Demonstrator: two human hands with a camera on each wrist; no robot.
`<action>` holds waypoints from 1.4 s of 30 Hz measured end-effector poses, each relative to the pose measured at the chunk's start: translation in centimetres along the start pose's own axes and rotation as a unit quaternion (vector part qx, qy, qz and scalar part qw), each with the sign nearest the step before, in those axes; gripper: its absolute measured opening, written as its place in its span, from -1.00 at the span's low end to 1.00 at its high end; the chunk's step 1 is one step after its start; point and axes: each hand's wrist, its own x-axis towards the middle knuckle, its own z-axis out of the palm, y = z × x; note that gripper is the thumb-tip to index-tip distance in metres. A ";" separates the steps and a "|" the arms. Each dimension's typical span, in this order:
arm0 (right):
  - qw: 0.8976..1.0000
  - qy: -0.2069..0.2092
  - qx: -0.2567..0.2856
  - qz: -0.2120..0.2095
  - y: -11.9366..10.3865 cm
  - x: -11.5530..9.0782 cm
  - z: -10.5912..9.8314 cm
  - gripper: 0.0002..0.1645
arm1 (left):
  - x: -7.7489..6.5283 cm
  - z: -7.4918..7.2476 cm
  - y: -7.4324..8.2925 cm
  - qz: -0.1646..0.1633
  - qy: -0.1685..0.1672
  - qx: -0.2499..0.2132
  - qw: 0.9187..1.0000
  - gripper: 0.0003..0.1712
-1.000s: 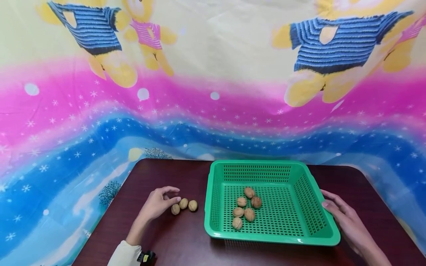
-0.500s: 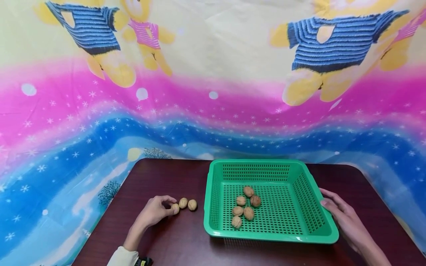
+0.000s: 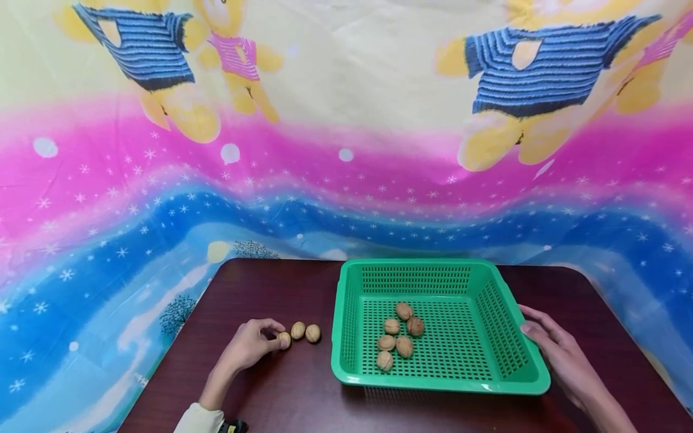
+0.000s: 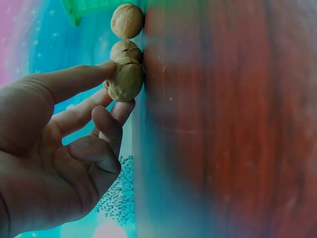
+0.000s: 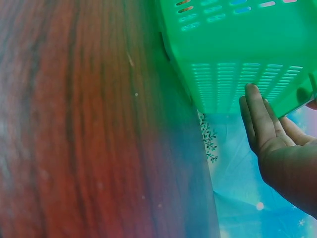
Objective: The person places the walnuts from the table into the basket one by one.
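Note:
In the head view my left hand (image 3: 250, 346) pinches a walnut (image 3: 284, 341) between thumb and fingers on the dark table. Its thumb lies on the shell in the left wrist view, where the held walnut (image 4: 125, 83) partly covers another one behind it. Two more walnuts, a middle one (image 3: 298, 330) and a right one (image 3: 313, 333), lie just beyond. My right hand (image 3: 563, 356) holds the right side of a green plastic basket (image 3: 444, 386), thumb over the rim. Its fingers (image 5: 258, 111) lie along the perforated outer wall in the right wrist view.
Several walnuts (image 3: 403, 346) lie on the basket's floor, toward its left half. The dark wooden table (image 3: 292, 397) ends at a printed cloth backdrop (image 3: 346, 198) behind it. A strip of table separates the loose walnuts from the basket.
My left hand has come down and toward me onto the nearest-left walnut and now pinches it. My right hand keeps its hold on the basket.

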 end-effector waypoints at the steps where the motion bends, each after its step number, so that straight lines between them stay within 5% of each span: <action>1: 1.000 0.000 -0.002 0.001 0.0 0.0 0.0 -0.25 | 0.0 -0.1 0.1 -0.003 0.005 0.002 1.000 -0.78; 7: 1.000 0.001 0.009 -0.004 -0.1 0.0 -0.1 -0.29 | 0.3 -1.4 1.9 0.011 0.045 0.010 0.999 -0.75; 15: 1.000 -0.001 0.005 0.008 -0.2 0.0 0.0 -0.25 | 2.4 -2.0 6.8 0.066 0.047 -0.008 0.997 -0.65; 30: 1.000 0.004 0.023 -0.002 -0.1 0.0 -0.1 -0.29 | 7.0 1.8 13.6 0.146 0.029 -0.037 0.988 -0.66; 42: 1.000 0.003 0.003 0.017 -0.2 0.0 0.1 -0.22 | 9.1 5.4 16.4 0.182 -0.022 -0.021 0.983 -0.68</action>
